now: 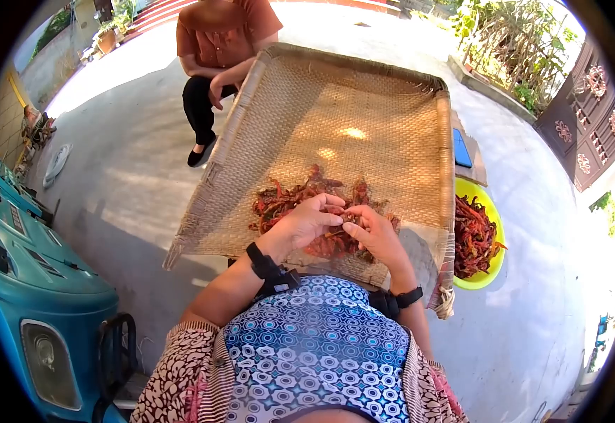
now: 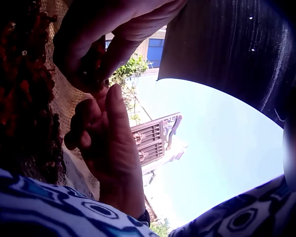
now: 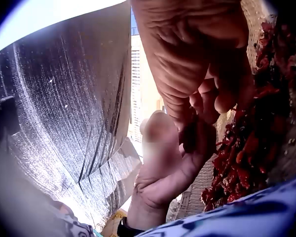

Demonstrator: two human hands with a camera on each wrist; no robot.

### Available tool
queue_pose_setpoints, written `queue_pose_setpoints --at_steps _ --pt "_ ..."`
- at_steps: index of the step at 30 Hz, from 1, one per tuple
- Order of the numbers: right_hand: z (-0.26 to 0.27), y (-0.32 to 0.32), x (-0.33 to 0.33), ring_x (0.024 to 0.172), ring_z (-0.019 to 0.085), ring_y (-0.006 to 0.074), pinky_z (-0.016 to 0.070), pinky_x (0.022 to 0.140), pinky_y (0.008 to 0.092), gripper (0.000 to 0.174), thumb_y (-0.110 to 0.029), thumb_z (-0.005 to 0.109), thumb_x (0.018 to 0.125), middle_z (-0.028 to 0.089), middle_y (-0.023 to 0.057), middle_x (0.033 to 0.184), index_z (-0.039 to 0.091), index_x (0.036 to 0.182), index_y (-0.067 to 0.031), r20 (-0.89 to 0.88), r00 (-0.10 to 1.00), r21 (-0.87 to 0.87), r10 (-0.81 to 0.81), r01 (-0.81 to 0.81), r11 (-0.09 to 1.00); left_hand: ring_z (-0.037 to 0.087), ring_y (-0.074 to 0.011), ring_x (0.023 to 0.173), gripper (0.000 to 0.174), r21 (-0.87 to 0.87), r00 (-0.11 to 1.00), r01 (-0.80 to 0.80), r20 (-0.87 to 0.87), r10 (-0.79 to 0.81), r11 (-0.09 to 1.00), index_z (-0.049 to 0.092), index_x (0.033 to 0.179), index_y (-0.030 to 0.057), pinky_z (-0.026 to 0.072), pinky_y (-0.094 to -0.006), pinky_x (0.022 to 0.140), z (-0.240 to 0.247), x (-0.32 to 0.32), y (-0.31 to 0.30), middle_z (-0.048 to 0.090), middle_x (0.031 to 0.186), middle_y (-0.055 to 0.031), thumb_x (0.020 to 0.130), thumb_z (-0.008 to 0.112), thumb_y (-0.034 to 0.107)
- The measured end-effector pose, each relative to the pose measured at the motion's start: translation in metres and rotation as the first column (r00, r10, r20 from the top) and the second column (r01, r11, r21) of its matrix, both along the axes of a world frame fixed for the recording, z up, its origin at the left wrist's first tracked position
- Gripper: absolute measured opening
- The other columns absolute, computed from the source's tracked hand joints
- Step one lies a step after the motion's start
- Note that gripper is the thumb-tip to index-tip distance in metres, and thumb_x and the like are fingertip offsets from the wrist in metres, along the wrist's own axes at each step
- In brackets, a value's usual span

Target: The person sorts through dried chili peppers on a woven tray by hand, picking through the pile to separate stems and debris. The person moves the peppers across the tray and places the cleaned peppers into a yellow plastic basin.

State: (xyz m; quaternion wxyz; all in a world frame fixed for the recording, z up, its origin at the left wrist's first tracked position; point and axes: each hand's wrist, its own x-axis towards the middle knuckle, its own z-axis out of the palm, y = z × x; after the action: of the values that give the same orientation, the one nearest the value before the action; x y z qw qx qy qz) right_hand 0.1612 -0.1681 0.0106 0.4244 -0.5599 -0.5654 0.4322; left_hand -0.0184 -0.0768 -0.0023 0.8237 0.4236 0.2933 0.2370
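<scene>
Fingers, left hand [image 1: 302, 225] and right hand [image 1: 381, 240]: curled, both pinching one red chili [image 1: 334, 209] above the chili heap [image 1: 272, 204] on the woven tray [image 1: 392, 127]; step, apparently picking over; next move, presumably wanting steady left grip, gentle right pull.

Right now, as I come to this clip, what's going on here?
Someone with both bare hands over a woven tray is handling red peppers. The left hand and right hand meet at the fingertips, pinching a dark red pepper. More lie in a loose heap beneath them, and a yellow bowl beside the tray is full of them.
</scene>
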Motion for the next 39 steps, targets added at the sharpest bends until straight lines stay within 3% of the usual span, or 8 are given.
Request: queue_pose_setpoints --at_steps 8,12,15,21,30,34,38,39 --pt "-0.016 -0.007 0.022 0.06 0.052 0.0062 0.0427 0.055 0.0217 0.021 -0.017 0.064 0.091 0.06 0.0023 0.077 0.058 0.106 -0.0034 -0.228 0.969 -0.021 -0.096 0.093 0.995 0.062 -0.0228 0.101 0.024 -0.126 0.998 0.035 0.054 -0.028 0.991 0.049 0.116 0.0034 0.0523 -0.0359 0.089 0.002 -0.004 -0.002 0.06 0.11 -0.01 0.096 0.056 0.016" --pt "-0.011 -0.022 0.064 0.06 0.052 0.0074 0.0439 0.055 0.0223 0.018 -0.018 0.059 0.094 0.059 0.0009 0.077 0.057 0.106 -0.0036 -0.38 0.838 0.01 -0.392 0.427 0.904 0.064 -0.0172 0.088 0.025 -0.111 0.998 0.066 0.002 -0.066 0.992 0.053 0.109 0.0065 0.0524 -0.0316 0.076 0.013 -0.01 0.001 0.063 0.094 -0.0051 0.1 0.05 0.03" --pt "-0.007 -0.028 0.085 0.057 0.049 0.0095 0.0433 0.055 0.0237 0.025 -0.027 0.056 0.098 0.056 -0.0001 0.075 0.058 0.111 -0.0055 -0.896 0.189 -0.187 -0.402 0.66 0.728 0.059 -0.0123 0.073 0.025 -0.113 0.992 0.119 -0.035 -0.123 0.987 0.055 0.107 0.008 0.0484 -0.0275 0.065 0.002 -0.012 0.007 0.061 0.085 -0.0011 0.099 0.052 0.032" --pt "-0.002 -0.025 0.048 0.066 0.052 0.0077 0.0446 0.06 0.0234 0.029 -0.016 0.062 0.093 0.059 0.001 0.081 0.056 0.118 -0.0036 -0.373 0.905 -0.009 -0.206 0.218 0.976 0.05 -0.0081 0.06 0.032 0.132 0.962 0.228 -0.184 -0.203 0.965 0.055 0.116 0.0036 0.0429 -0.0222 0.052 0.006 0.004 0.001 0.056 0.08 0.0005 0.095 0.06 0.027" --pt "-0.013 -0.012 0.027 0.073 0.056 0.0059 0.0469 0.063 0.0212 0.027 -0.011 0.066 0.089 0.062 -0.0005 0.084 0.059 0.114 -0.0022 -0.156 0.976 -0.025 -0.151 0.149 0.989 0.055 -0.0099 0.063 0.043 0.325 0.892 0.295 -0.432 -0.136 0.899 0.052 0.119 0.0009 0.0459 -0.0243 0.057 0.029 0.01 0.007 0.061 0.09 -0.006 0.094 0.061 0.034" --pt "-0.014 -0.024 0.076 0.064 0.053 0.0067 0.0462 0.06 0.022 0.026 -0.016 0.061 0.093 0.061 -0.0008 0.087 0.058 0.117 -0.005 -0.483 0.771 0.063 -0.415 0.503 0.862 0.059 -0.0188 0.072 0.03 0.784 0.742 0.353 -0.567 0.357 0.51 0.059 0.114 0.001 0.0476 -0.0334 0.064 0.012 -0.003 0.058 0.062 0.09 -0.0103 0.09 0.062 0.018" --pt "-0.017 -0.038 0.123 0.07 0.054 0.0079 0.0463 0.061 0.0247 0.032 -0.026 0.055 0.097 0.061 -0.0026 0.09 0.056 0.123 -0.0089 -0.923 0.207 -0.081 -0.325 0.721 0.688 0.059 -0.0294 0.092 0.033 0.793 0.605 0.471 -0.609 0.513 0.387 0.059 0.118 0.0031 0.0472 -0.041 0.078 -0.004 -0.004 0.098 0.062 0.096 -0.0147 0.085 0.061 0.01" --pt "-0.019 -0.04 0.124 0.071 0.053 0.0078 0.0461 0.061 0.0247 0.032 -0.027 0.055 0.097 0.06 -0.0031 0.089 0.056 0.123 -0.0092 -0.913 0.243 -0.077 -0.328 0.688 0.722 0.057 -0.0311 0.096 0.035 0.816 0.601 0.501 -0.569 0.561 0.29 0.058 0.119 0.0032 0.0466 -0.0423 0.08 -0.005 -0.002 0.099 0.062 0.099 -0.0153 0.085 0.062 0.01"
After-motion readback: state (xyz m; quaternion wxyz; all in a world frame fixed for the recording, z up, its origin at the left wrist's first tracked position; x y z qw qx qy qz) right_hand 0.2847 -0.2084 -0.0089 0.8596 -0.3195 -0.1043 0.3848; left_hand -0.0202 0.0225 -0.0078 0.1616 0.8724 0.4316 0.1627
